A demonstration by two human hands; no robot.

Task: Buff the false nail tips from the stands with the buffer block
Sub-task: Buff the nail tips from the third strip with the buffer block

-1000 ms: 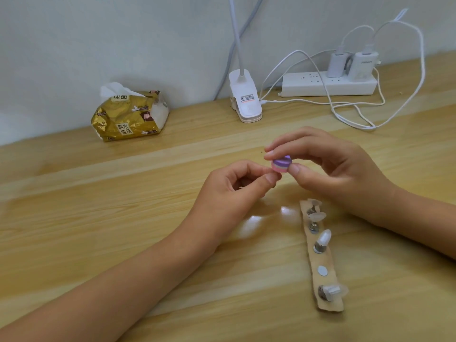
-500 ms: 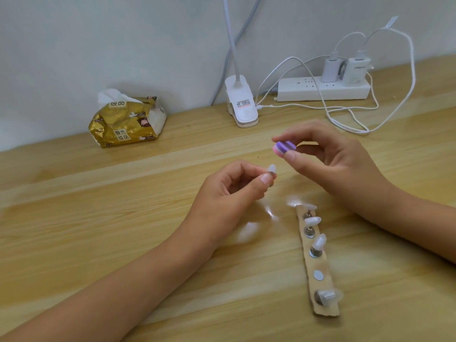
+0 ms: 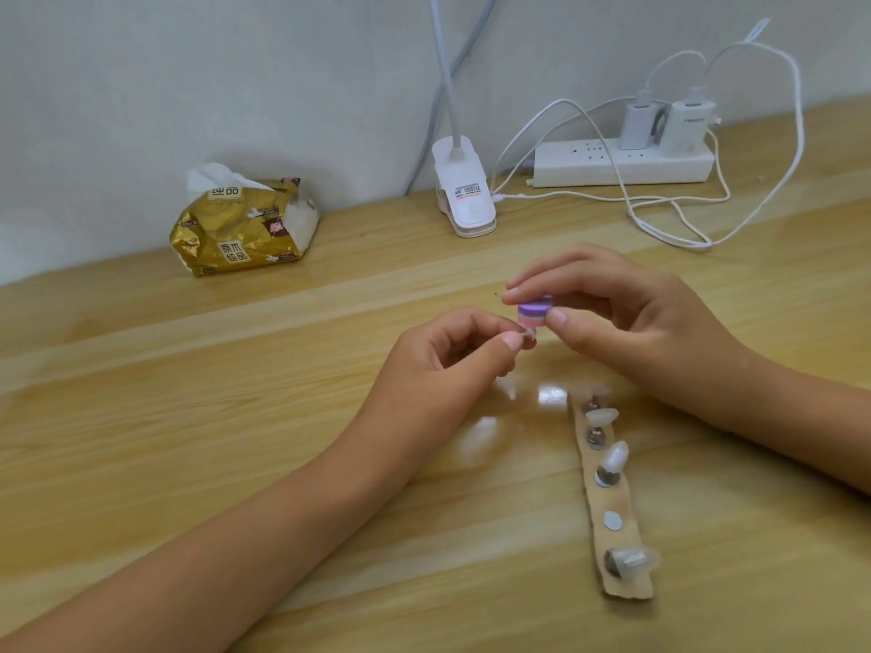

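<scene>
Pinched clear false nail tip [image 3: 529,339] in left hand [image 3: 447,365]; clamped purple-and-pink buffer block [image 3: 534,314] in right hand [image 3: 631,318], touching the tip, beyond cardboard stand strip [image 3: 623,542].

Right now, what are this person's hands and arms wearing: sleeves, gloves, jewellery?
Nothing that shows. The left hand and right hand have no gloves, rings or watch; the left forearm and right forearm are bare to the picture's edge, no sleeve.
</scene>
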